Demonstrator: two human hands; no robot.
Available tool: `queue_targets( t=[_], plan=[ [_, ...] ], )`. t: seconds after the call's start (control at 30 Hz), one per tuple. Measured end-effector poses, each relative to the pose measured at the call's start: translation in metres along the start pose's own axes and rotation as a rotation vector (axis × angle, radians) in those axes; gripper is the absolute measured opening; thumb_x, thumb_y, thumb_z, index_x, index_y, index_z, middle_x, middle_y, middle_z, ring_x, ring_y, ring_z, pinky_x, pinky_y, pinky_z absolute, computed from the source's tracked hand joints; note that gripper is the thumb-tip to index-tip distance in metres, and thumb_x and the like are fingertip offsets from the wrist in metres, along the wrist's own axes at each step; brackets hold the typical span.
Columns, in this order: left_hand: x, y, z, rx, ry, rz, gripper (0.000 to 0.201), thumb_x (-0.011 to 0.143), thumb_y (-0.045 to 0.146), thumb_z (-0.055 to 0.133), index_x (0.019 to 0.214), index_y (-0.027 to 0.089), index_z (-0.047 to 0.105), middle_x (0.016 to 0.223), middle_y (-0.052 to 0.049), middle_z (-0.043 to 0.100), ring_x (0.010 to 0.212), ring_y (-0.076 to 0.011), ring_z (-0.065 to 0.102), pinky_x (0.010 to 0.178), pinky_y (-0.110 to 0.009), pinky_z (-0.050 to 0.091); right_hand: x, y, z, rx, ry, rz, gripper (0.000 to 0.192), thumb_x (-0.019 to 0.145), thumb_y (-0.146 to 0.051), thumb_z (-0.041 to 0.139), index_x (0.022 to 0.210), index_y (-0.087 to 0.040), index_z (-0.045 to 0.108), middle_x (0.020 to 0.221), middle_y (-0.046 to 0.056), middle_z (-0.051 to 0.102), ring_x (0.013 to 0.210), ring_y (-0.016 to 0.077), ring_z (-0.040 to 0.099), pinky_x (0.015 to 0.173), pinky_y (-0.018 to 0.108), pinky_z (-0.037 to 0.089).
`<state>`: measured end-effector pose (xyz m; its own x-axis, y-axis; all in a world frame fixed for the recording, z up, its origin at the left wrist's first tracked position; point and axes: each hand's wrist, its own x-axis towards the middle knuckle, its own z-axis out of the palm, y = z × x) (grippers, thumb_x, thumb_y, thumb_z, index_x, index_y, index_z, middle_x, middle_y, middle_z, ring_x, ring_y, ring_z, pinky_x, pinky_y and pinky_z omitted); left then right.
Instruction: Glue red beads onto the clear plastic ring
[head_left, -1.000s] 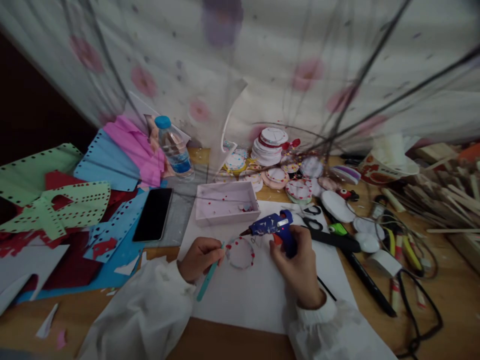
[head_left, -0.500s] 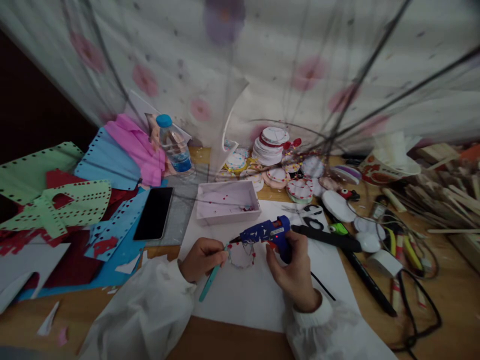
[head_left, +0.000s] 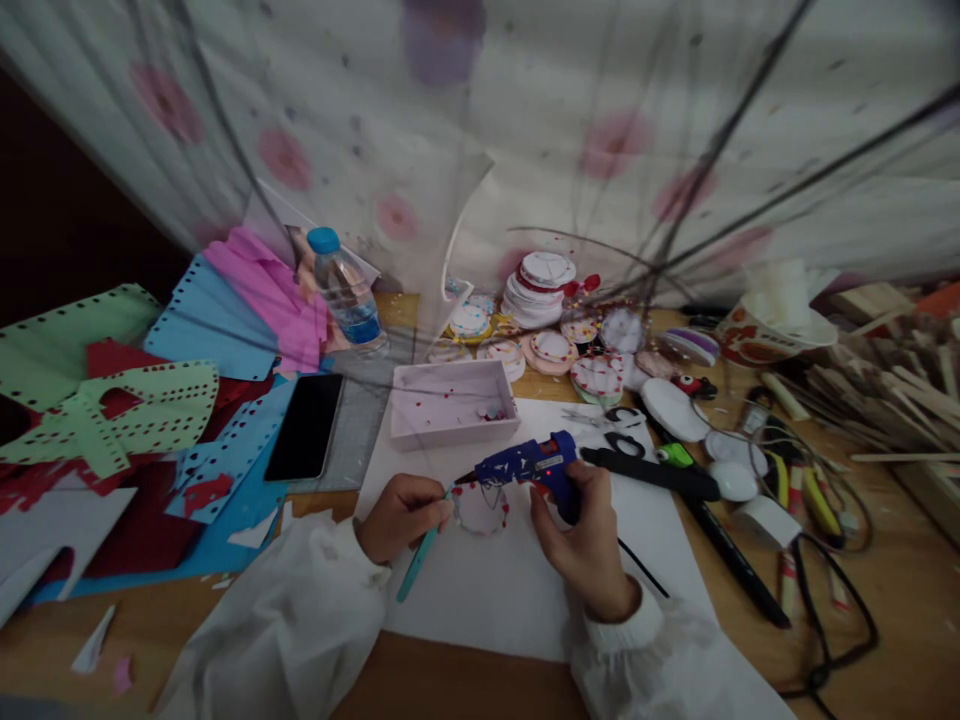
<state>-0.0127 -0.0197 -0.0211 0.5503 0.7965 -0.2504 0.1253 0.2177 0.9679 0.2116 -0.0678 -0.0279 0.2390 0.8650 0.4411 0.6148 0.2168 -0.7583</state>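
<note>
My right hand grips a blue glue gun by its handle, nozzle pointing left over a small white disc edged with red dots. That disc lies on a white paper sheet. My left hand holds a teal stick whose tip touches the disc's left edge, right by the nozzle. Both arms wear white sleeves.
A shallow pink box sits just behind the disc. A black phone, a water bottle and coloured punched paper lie left. Stacked decorated discs, black scissors, cables and wooden sticks crowd the right.
My right hand lifted the glue gun and swung its nozzle left and down to the disc's left edge. My left hand and the teal stick barely moved.
</note>
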Motion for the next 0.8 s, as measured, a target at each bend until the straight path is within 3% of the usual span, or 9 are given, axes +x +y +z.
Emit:
queue_targets(
  t=[0.8],
  plan=[
    [-0.0002, 0.0025, 0.0004, 0.044, 0.006, 0.027, 0.034, 0.075, 0.037, 0.056, 0.050, 0.016, 0.050, 0.034, 0.008, 0.032, 0.029, -0.0045, 0.030, 0.030, -0.015, 0.021, -0.0005, 0.0004, -0.0005, -0.040, 0.006, -0.038, 0.032, 0.078, -0.023, 0.059, 0.103, -0.023, 0.040, 0.086, 0.002, 0.053, 0.062, 0.0131, 0.054, 0.053, 0.026, 0.048]
  ],
)
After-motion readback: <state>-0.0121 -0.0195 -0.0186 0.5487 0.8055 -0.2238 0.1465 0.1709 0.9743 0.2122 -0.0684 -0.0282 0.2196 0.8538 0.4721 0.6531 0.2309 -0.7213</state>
